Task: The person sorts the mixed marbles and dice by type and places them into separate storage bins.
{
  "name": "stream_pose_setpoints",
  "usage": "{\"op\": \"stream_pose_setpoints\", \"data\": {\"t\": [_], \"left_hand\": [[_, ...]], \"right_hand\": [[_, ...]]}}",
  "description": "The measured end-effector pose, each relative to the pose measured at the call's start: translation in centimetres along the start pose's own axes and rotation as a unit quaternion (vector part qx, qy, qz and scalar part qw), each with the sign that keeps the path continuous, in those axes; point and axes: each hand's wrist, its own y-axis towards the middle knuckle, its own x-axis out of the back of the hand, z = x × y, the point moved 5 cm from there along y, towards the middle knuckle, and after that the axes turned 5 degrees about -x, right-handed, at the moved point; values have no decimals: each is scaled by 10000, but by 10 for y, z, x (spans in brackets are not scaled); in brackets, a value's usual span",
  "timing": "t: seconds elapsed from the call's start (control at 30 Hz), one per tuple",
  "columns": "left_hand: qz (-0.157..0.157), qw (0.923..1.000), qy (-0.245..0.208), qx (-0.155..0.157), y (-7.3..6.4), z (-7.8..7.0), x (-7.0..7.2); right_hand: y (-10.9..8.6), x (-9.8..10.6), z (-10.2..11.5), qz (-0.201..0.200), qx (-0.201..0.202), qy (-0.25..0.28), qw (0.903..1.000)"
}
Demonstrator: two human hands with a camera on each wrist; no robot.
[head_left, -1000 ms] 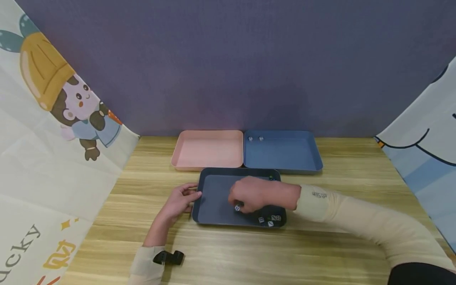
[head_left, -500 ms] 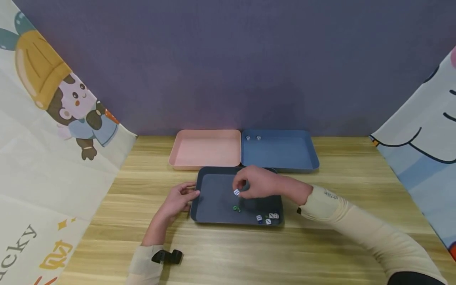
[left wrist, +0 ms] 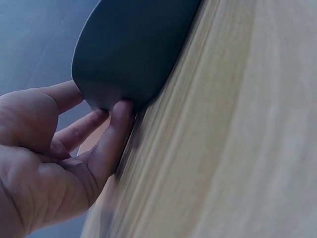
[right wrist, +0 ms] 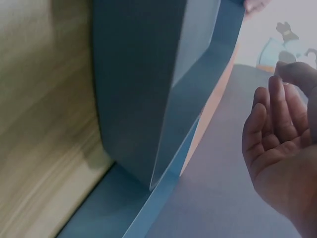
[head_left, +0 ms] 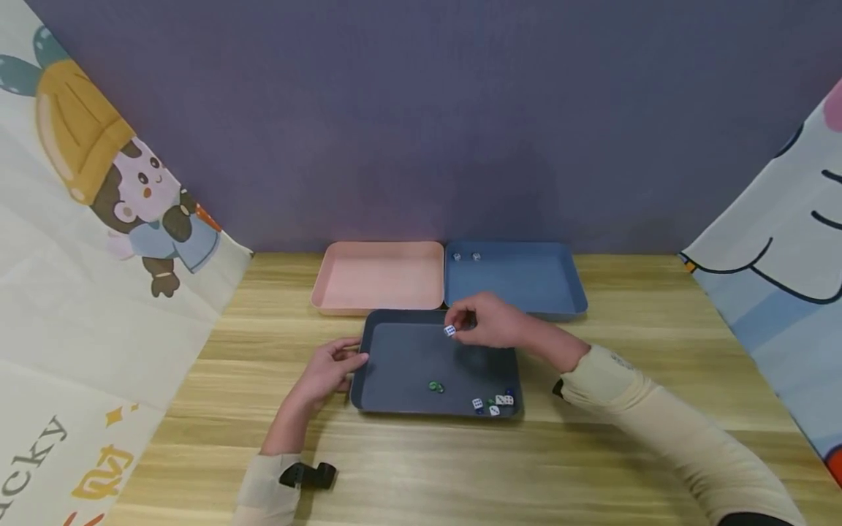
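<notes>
My right hand [head_left: 490, 321] pinches a white die [head_left: 450, 331] with dark blue pips between thumb and fingertips, above the back part of the dark grey tray [head_left: 395, 365]. In the right wrist view, the right hand's fingers [right wrist: 281, 111] are curled and the die is not clearly visible. At the tray's left side, my left hand [head_left: 329, 371] holds the rim, its thumb over the edge and other fingers against the outer wall, as the left wrist view shows. Inside this tray lie small green pieces [head_left: 433, 386] and, at the front right corner, several white dice [head_left: 503, 400] among dark blue and green pieces.
Behind the dark tray, a pink tray [head_left: 381, 277] and a blue tray [head_left: 526, 281] stand side by side against a purple-grey panel [head_left: 421, 131]. Two small dice [head_left: 466, 256] lie in the blue tray's back left corner. The table [head_left: 408, 467] has a wood grain.
My right hand has lifted the white die from the dark tray and moved it back and slightly right, uncovering the green pieces. The left hand stays on the rim.
</notes>
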Motion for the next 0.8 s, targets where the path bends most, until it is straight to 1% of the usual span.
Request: {"op": "stream_pose_setpoints", "data": {"t": [0.13, 0.23, 0.47, 0.57, 0.67, 0.8], "left_hand": [[13, 10000, -13, 8, 0, 1, -1], [-11, 10000, -22, 5, 0, 1, -2], [-66, 10000, -8, 19, 1, 0, -2], [-52, 10000, -5, -5, 2, -1, -3], [2, 10000, 3, -20, 3, -1, -5], [19, 10000, -57, -9, 1, 3, -4]], "right_hand": [[1, 15, -7, -324, -137, 243, 9991], [3, 25, -11, -484, -168, 295, 9983], [9, 45, -21, -740, -309, 72, 9968], [12, 55, -28, -856, -380, 64, 9956], [13, 62, -37, -953, -655, 72, 9933], [18, 66, -53, -1051, -1134, -47, 9880]]}}
